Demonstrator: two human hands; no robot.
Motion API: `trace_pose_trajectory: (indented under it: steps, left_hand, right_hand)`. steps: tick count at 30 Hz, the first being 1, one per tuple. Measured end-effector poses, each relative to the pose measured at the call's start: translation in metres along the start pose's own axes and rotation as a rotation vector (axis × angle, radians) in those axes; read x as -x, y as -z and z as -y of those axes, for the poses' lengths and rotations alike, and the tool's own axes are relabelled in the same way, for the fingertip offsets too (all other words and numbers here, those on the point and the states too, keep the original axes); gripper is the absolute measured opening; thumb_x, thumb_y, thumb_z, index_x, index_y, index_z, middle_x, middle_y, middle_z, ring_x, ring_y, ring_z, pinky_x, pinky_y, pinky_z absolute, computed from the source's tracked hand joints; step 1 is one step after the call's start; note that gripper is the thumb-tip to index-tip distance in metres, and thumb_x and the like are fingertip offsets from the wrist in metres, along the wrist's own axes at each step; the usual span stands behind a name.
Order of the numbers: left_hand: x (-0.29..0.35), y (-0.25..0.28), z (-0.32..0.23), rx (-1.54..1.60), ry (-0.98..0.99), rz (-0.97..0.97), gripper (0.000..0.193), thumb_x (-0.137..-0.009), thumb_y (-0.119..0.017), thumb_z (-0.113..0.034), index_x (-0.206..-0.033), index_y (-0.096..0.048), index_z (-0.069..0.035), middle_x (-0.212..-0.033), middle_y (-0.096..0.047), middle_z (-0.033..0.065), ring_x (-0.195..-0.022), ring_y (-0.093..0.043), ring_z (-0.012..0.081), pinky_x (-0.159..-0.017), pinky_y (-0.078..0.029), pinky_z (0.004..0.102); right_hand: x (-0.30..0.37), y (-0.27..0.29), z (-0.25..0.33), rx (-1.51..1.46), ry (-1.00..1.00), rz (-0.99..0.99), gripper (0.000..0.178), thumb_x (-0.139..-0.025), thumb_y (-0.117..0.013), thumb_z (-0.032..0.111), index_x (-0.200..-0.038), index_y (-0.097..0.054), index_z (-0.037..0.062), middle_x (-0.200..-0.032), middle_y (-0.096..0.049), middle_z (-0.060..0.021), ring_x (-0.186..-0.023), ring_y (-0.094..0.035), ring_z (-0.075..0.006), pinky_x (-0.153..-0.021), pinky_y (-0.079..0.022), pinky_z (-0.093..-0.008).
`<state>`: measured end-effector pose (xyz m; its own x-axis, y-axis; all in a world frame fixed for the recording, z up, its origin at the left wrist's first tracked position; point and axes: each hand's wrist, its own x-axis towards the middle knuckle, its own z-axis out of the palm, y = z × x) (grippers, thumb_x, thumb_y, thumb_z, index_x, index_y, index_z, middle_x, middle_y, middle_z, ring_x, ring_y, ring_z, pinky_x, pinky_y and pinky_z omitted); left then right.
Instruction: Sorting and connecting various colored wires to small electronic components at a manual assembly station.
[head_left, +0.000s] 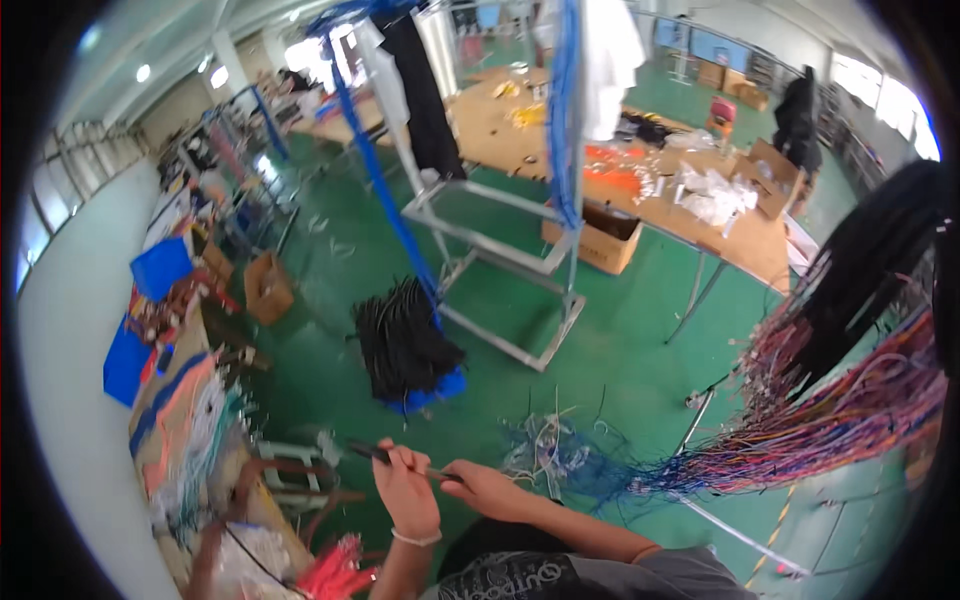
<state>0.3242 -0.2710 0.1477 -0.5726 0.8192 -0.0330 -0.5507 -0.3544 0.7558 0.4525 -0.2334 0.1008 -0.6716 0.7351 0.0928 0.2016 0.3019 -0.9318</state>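
In front of my body, both hands hold a thin, dark, rod-like piece (366, 450); its exact kind is too small to make out. My left hand (408, 490) is closed around its middle, and its dark end sticks out to the left past the fingers. Beside it, my right hand (485, 491) pinches the other end, a short stretch showing between the two hands. A pale band circles my left wrist. Just right of my right hand hangs the loose blue and white end of a wire bundle (560, 460).
Thick bundles of coloured wires (850, 420) hang at the right. A metal rack (490, 245) stands ahead, with a black cable pile (405, 340) on the green floor beside it. The left workbench (270, 510) carries wires; a long table (490, 110) and a cardboard box (605, 240) are behind.
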Motion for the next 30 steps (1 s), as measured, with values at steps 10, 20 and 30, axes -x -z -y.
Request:
trace_pose_trajectory:
  steps: [10,20,30]
  left_hand:
    - [0.009,0.037,-0.031,-0.045,0.027,-0.261,0.023,-0.094,-0.048,-0.009,-0.115,-0.037,-0.005,-0.076,-0.044,0.0008,-0.068,-0.046,0.0121,-0.065,-0.040,0.0250]
    - [0.031,0.113,-0.041,0.017,-0.105,-0.369,0.017,-0.097,-0.041,-0.007,-0.112,-0.034,-0.004,-0.080,-0.042,0.0030,-0.074,-0.045,0.0137,-0.072,-0.041,0.0266]
    - [0.050,0.169,-0.073,0.133,0.030,-0.402,0.014,-0.098,-0.041,-0.008,-0.109,-0.034,-0.005,-0.079,-0.044,0.0032,-0.073,-0.046,0.0145,-0.071,-0.041,0.0264]
  right_hand:
    - [-0.029,-0.051,0.039,0.136,-0.042,0.176,0.017,-0.092,-0.051,0.018,-0.095,-0.056,0.0022,-0.083,-0.059,-0.0212,-0.077,-0.056,-0.0433,-0.064,-0.044,-0.0456]
    - [-0.030,-0.135,0.065,0.172,-0.096,0.224,0.020,-0.094,-0.049,0.013,-0.097,-0.059,-0.0040,-0.069,-0.058,-0.0120,-0.062,-0.051,-0.0179,-0.059,-0.043,-0.0303]
    - [-0.020,-0.185,0.082,0.179,-0.141,0.258,0.015,-0.092,-0.051,0.009,-0.086,-0.056,-0.0035,-0.069,-0.056,-0.0145,-0.059,-0.052,-0.0209,-0.055,-0.041,-0.0322]
